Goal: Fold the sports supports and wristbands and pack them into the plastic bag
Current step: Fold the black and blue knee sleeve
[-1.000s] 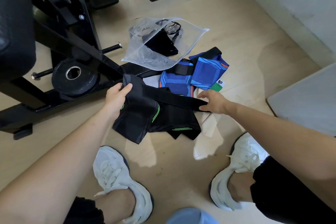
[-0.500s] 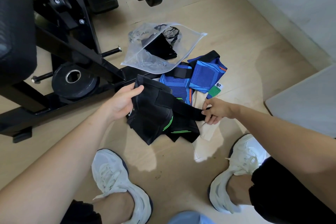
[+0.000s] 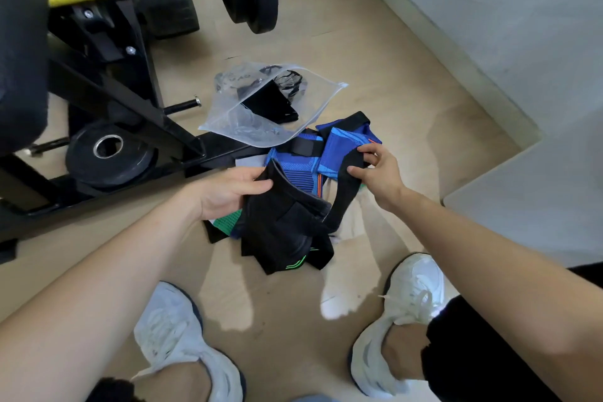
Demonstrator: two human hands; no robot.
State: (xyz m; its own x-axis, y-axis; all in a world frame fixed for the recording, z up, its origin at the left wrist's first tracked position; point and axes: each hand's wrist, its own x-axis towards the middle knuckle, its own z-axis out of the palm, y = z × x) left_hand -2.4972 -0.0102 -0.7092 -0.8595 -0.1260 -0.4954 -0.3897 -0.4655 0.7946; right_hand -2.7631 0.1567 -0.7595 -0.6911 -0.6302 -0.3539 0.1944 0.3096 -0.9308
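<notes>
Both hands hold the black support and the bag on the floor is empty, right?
Not empty: the head view shows a black item inside the bag. The left hand and right hand do hold the black support.

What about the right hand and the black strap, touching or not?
Touching: the head view shows the right hand pinching the black strap between thumb and fingers.

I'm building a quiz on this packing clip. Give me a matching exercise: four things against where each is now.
1 plastic bag
2 black support
3 black strap
4 blue support

a pinched by the right hand
b gripped by the left hand
c on the floor, black item inside
d on the floor beside the bag

Pairs: 1-c; 2-b; 3-a; 4-d
</notes>
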